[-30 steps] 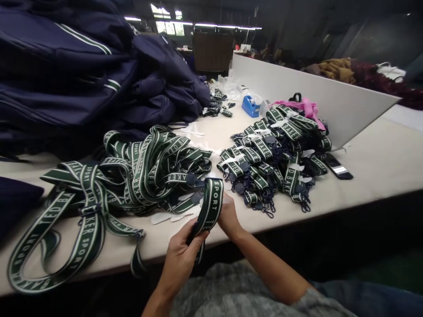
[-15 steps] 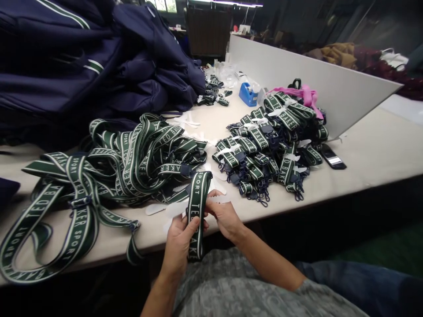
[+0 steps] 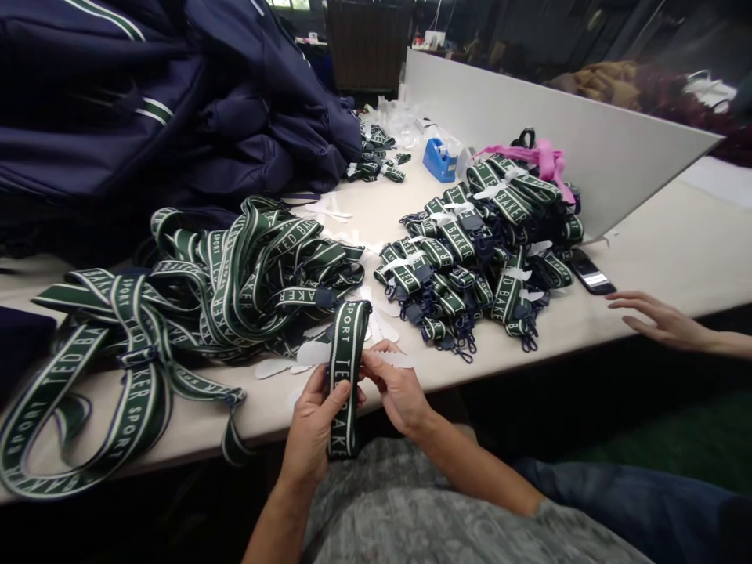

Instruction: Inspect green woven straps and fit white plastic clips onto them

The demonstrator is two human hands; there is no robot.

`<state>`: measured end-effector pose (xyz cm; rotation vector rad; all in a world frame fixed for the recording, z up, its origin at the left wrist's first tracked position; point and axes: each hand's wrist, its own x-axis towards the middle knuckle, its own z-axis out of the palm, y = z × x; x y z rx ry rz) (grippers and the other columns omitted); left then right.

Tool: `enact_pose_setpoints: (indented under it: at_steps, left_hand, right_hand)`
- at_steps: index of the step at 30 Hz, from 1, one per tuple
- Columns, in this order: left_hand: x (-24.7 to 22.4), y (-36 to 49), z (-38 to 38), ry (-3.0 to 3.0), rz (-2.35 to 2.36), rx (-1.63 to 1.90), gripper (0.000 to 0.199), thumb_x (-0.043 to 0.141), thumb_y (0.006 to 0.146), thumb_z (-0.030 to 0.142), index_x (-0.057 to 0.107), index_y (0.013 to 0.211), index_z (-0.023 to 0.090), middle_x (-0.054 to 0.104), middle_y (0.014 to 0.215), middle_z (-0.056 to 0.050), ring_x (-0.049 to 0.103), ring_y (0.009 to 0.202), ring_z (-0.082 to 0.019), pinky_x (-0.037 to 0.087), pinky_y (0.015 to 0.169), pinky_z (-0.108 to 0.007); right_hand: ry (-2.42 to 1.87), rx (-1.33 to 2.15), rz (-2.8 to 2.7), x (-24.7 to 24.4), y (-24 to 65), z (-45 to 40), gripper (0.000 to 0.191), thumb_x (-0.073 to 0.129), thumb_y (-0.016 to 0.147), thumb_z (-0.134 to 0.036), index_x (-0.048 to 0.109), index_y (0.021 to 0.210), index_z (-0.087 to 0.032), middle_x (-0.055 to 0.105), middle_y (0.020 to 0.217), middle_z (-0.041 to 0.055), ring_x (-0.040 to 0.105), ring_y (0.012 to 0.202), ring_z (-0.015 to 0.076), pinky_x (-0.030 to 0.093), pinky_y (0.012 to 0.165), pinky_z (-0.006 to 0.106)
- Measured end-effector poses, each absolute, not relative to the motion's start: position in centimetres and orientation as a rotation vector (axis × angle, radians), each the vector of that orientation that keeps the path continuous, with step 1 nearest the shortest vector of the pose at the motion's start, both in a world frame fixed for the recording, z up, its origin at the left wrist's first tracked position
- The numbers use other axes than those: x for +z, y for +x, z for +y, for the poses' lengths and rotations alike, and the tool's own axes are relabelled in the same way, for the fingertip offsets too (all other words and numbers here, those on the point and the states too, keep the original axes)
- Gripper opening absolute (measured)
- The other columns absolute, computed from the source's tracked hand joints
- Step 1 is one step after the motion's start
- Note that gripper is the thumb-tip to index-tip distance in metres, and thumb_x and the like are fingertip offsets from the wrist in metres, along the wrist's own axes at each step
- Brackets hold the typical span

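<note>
- Loose green-and-white lettered woven straps (image 3: 235, 274) lie heaped.
- Left hand (image 3: 312, 423) grips a folded green-and-white woven strap (image 3: 347, 356) at the beige table (image 3: 663, 227) edge.
- Right hand (image 3: 402, 390) pinches a notched white strip (image 3: 398, 359) beside it; banding seems the current step, calling for a snug wrap.

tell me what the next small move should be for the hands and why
Probably wrap the white strip around the folded strap: the left hand pinches the strap, the right hand holds the strip beside it, and several bundles on the right carry similar white bands.
</note>
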<state>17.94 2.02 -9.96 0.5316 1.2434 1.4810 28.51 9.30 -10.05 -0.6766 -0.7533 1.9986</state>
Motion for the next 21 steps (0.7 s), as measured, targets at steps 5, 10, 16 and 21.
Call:
enact_pose_setpoints:
  at_steps: [5, 10, 16, 21]
  left_hand:
    - [-10.2, 17.5, 1.6, 0.502, 1.365, 1.468, 0.035, 0.077, 0.079, 0.039, 0.064, 0.107, 0.021, 0.067, 0.084, 0.001, 0.060, 0.067, -0.011, 0.049, 0.060, -0.019]
    - [-10.5, 17.6, 1.0, 0.638, 1.570, 1.392, 0.037, 0.073, 0.081, 0.044, 0.065, 0.108, 0.020, 0.068, 0.080, 0.000, 0.062, 0.072, -0.015, 0.049, 0.065, -0.022]
    - [-11.9, 16.5, 0.2, 0.776, 1.707, 1.324, 0.036, 0.071, 0.082, 0.045, 0.066, 0.109, 0.020, 0.071, 0.094, -0.003, 0.066, 0.092, -0.021, 0.050, 0.081, -0.026]
    - [-12.8, 15.9, -0.7, 0.736, 1.644, 1.285, 0.045, 0.069, 0.084, 0.049, 0.062, 0.117, 0.021, 0.070, 0.108, -0.006, 0.065, 0.094, -0.021, 0.054, 0.075, -0.026]
  right_hand:
    - [-0.806, 1.320, -1.413, -10.8, 29.5, 9.3, 0.009, 0.070, 0.086, -0.026, 0.067, 0.081, -0.019, 0.065, 0.073, 0.0002, 0.061, 0.069, 0.0139, 0.051, 0.067, 0.028]
    - [-0.739, 1.281, -1.646, -11.2, 29.6, 10.0, 0.006, 0.069, 0.086, -0.024, 0.073, 0.085, -0.019, 0.071, 0.080, 0.0025, 0.065, 0.075, 0.0149, 0.052, 0.075, 0.028]
    - [-0.723, 2.134, -1.376, -12.8, 30.6, 10.5, 0.048, 0.088, 0.061, -0.026, 0.070, 0.105, -0.019, 0.073, 0.094, 0.0019, 0.069, 0.091, 0.0169, 0.053, 0.092, 0.033]
    - [-0.599, 2.328, -1.376, -14.0, 31.3, 9.9, 0.057, 0.086, 0.064, -0.025, 0.067, 0.117, -0.020, 0.072, 0.102, 0.0039, 0.070, 0.093, 0.0168, 0.054, 0.094, 0.035]
